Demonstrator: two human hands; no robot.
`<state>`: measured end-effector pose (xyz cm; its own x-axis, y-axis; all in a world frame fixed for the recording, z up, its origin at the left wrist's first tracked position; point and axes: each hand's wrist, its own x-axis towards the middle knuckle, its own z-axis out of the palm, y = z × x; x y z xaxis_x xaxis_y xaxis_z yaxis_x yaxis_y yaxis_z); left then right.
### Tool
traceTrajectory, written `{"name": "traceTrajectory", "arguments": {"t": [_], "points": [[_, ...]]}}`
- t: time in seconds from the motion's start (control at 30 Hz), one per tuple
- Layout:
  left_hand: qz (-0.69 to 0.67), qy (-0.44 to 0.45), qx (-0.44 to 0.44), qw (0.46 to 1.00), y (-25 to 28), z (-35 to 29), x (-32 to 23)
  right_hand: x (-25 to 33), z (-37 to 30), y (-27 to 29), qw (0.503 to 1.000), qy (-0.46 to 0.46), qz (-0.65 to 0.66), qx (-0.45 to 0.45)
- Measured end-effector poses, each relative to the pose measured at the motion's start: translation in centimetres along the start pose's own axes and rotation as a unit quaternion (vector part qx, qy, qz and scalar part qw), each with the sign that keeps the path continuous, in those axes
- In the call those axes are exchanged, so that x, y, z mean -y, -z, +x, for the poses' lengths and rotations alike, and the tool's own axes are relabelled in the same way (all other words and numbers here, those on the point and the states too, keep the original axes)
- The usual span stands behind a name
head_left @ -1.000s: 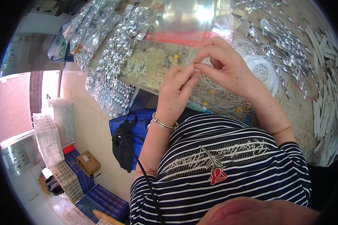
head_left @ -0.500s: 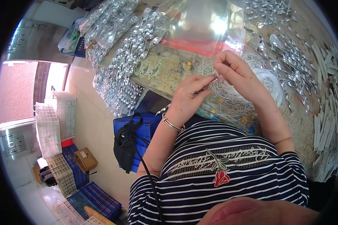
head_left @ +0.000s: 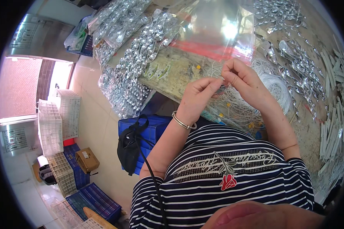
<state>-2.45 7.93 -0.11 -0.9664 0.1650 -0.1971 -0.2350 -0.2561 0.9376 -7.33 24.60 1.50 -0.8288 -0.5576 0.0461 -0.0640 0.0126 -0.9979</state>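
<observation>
Over the front of the worktable my two hands meet, fingertips almost touching. My left hand (head_left: 200, 94) is closed, thumb pressed to the index finger, and a metal bangle (head_left: 183, 120) circles its wrist. My right hand (head_left: 244, 82) pinches with thumb and forefinger right beside it. What sits between the fingertips is too small to make out. Beneath and beyond my right hand lies a loose coil of white string (head_left: 276, 91), its strands spreading under both hands. Past the hands, clear plastic bags with a red edge (head_left: 206, 49) lie flat.
Shiny twisted silver strips (head_left: 141, 47) are heaped at the left edge, and more silver pieces (head_left: 294, 61) spread at the right. Pale sticks (head_left: 332, 126) pile up at far right. A blue crate (head_left: 147, 129) with a black bag (head_left: 128, 147) stands left of me; white baskets (head_left: 51, 128) line the floor.
Both hands stay together, fingertips now closer, with the left turned slightly toward the right. The whole view has shifted a little. The reddish bit seen at the fingertips before is less visible.
</observation>
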Motion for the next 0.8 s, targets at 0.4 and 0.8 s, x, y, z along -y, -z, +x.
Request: {"name": "traceTrajectory", "arguments": {"t": [0.4,0.8], "points": [[-0.026,0.078,0.061,0.995,0.3,-0.5,-0.3,0.3,-0.1,0.1,1.000,-0.023,-0.003,-0.001],[0.011,-0.030,-0.056,0.998,2.1,-1.3,-1.5,0.2,-0.2,0.7,0.996,-0.016,-0.086,0.020]]}}
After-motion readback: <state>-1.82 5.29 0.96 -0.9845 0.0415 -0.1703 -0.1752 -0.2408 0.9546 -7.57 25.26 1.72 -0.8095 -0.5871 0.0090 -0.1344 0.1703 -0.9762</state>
